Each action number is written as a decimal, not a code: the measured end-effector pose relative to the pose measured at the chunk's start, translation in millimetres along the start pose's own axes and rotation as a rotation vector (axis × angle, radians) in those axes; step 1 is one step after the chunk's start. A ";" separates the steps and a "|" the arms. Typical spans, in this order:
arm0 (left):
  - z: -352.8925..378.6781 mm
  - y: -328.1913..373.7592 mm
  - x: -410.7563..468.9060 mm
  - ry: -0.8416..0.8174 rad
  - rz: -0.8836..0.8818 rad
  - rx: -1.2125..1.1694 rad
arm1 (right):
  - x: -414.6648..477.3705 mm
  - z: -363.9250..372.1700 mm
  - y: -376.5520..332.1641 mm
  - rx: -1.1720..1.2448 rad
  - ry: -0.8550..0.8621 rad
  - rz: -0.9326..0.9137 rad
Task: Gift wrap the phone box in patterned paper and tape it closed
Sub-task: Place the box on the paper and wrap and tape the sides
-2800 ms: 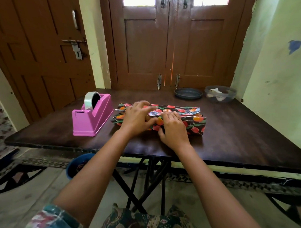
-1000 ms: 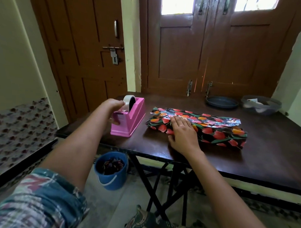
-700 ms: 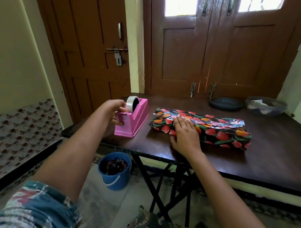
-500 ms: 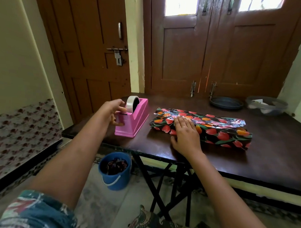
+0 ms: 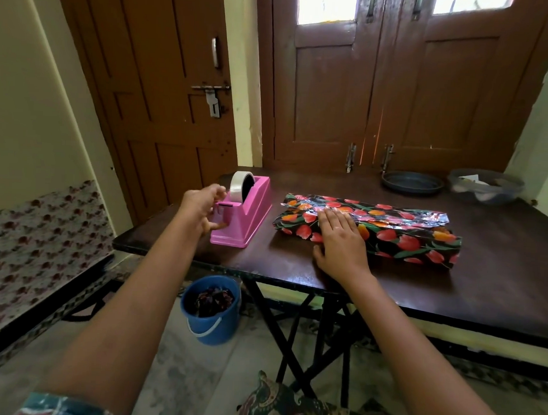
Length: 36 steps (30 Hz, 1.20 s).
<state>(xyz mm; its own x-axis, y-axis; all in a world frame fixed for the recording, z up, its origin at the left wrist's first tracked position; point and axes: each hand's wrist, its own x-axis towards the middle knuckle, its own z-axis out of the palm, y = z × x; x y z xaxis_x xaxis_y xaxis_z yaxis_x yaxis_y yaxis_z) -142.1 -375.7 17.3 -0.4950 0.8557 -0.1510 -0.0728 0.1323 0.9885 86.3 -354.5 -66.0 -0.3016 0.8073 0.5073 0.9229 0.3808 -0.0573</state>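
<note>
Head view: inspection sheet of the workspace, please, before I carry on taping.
Surface: dark wooden table on folding legs.
Job's things: wrapped box lying flat, silver inner side of the paper showing along its top seam; pink tape dispenser to its left, apart from it.
Clutter: dark dish and clear bowl at the far edge.
Grips: left grip curled at the dispenser's cutter end, tape pinch unclear; right grip flat on the box.
Cables: nothing seen.
Surroundings: blue bucket on the floor; brown doors behind.

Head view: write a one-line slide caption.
Right hand presses the floral-wrapped box while left hand touches the pink tape dispenser.
</note>
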 end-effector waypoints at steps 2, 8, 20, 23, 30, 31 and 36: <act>-1.9 -7.5 2.9 0.046 0.048 0.033 | 0.0 0.5 0.1 0.003 0.002 -0.003; -9.3 -14.6 6.4 0.040 0.105 0.112 | 0.4 3.1 1.4 -0.010 0.018 -0.004; -15.6 -32.1 3.3 -0.016 0.106 0.147 | 1.0 1.8 2.2 -0.040 -0.012 -0.018; -15.9 -37.6 10.1 -0.002 0.148 0.196 | 2.4 -0.9 3.1 -0.044 -0.029 -0.018; -26.8 -40.5 20.9 0.232 0.301 0.900 | 1.4 -5.4 2.7 0.039 -0.025 -0.015; -30.9 -44.4 20.4 0.216 0.275 0.885 | 1.6 -7.7 1.7 0.093 -0.022 0.000; -28.1 -42.3 0.5 -0.060 0.382 0.518 | 12.0 -17.7 1.8 0.171 -0.108 0.039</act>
<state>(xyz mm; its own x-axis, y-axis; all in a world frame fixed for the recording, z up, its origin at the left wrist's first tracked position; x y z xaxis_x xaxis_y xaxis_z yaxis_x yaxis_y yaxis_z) -163.6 -394.9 -24.5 -0.3525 0.9149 0.1967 0.5341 0.0241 0.8451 88.6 -352.2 -44.7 -0.2987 0.8630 0.4075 0.8830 0.4119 -0.2250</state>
